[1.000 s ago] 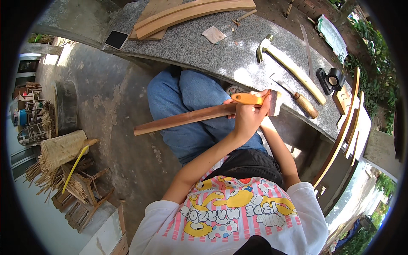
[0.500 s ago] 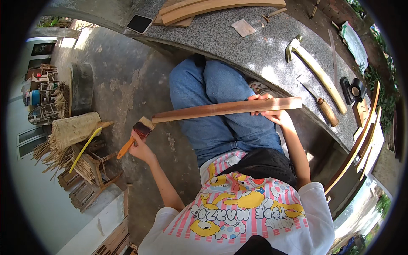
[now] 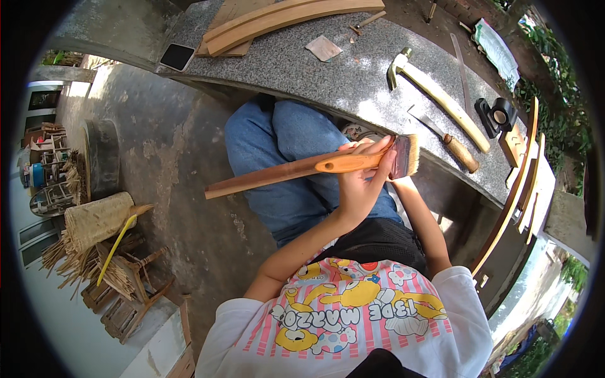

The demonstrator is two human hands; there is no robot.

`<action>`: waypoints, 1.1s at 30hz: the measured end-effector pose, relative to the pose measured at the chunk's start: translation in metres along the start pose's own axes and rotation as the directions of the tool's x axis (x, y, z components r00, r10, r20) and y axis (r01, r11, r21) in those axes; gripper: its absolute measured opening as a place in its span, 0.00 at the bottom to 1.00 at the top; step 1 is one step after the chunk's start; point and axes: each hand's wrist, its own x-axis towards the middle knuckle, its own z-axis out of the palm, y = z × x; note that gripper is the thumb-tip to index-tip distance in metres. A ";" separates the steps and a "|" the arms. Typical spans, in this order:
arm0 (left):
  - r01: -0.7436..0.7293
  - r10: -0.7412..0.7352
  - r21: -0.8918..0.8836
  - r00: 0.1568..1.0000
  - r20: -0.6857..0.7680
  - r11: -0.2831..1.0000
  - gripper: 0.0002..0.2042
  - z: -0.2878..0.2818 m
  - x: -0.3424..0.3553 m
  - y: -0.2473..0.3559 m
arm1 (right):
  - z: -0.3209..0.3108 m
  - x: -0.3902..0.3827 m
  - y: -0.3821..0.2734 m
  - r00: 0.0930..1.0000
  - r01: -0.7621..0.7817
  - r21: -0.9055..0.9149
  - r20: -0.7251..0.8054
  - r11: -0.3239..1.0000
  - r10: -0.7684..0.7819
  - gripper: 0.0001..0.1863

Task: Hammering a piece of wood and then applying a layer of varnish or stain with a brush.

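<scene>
A flat paintbrush (image 3: 343, 164) with an orange wooden handle and pale bristles is gripped in my left hand (image 3: 360, 192), which has crossed over to the right. Its bristles point right, at the right end of a long brown wooden strip (image 3: 265, 177). The strip lies slantwise above my thighs, its free end to the left. Behind the brush, my right hand (image 3: 403, 183) supports the strip's right end; most of its fingers are hidden by the left hand and brush. Whether the bristles touch the wood cannot be made out.
On the speckled stone bench (image 3: 271, 75) lie a claw hammer (image 3: 441, 94), a chisel-like tool (image 3: 459, 151), a black tape-like roll (image 3: 500, 116), a phone (image 3: 177, 57), sandpaper-like square (image 3: 324, 48) and curved wood pieces (image 3: 283, 28). Bundled sticks (image 3: 94, 258) stand at left.
My left hand has carried the paintbrush from the strip's left end across to its right end. The strip's left end now sits lower, and the whole view has shifted slightly.
</scene>
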 end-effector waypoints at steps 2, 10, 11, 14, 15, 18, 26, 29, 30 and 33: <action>0.222 -0.211 -0.211 0.975 0.073 0.952 0.12 0.023 0.002 -0.003 | -0.001 -0.003 0.010 0.999 0.033 0.146 0.011 0.989 -0.035 0.35; 0.367 -0.408 -0.195 0.880 -0.243 0.909 0.12 -0.098 -0.023 -0.024 | 0.019 0.005 -0.088 0.947 0.007 0.733 0.213 0.680 -0.239 0.24; 0.409 -0.444 -0.173 0.840 -0.311 0.896 0.12 -0.122 -0.033 -0.026 | 0.021 0.008 -0.089 0.936 0.026 0.811 0.186 0.585 -0.299 0.21; 0.501 -0.441 -0.062 0.689 -0.575 0.863 0.14 -0.194 -0.060 -0.026 | 0.016 0.010 -0.082 0.937 0.038 0.765 0.196 0.643 -0.288 0.24; 0.523 -0.421 -0.052 0.619 -0.663 0.851 0.15 -0.218 -0.069 -0.025 | 0.017 0.009 -0.082 0.941 0.046 0.783 0.175 0.620 -0.290 0.24; 0.482 -0.353 -0.128 0.410 -0.841 0.867 0.17 -0.294 -0.107 -0.042 | 0.018 0.006 -0.086 0.942 0.104 0.720 0.151 0.686 -0.301 0.25; 0.049 -0.767 -0.787 0.269 -0.583 0.615 0.20 -0.333 -0.129 -0.051 | 0.028 -0.005 -0.107 0.961 0.048 0.692 0.165 0.720 -0.223 0.39; 0.148 -0.790 -0.845 0.464 -0.400 0.515 0.21 -0.319 -0.114 -0.052 | 0.035 -0.031 -0.108 0.988 0.019 0.817 0.073 0.577 -0.137 0.37; 0.211 -0.776 -0.822 0.511 -0.369 0.529 0.19 -0.319 -0.113 -0.053 | 0.037 -0.040 -0.113 0.998 -0.052 0.875 0.066 0.482 -0.012 0.37; 0.322 -0.734 -0.744 0.600 -0.318 0.586 0.17 -0.311 -0.108 -0.049 | 0.034 -0.053 -0.124 0.983 -0.140 0.916 0.085 0.375 0.161 0.35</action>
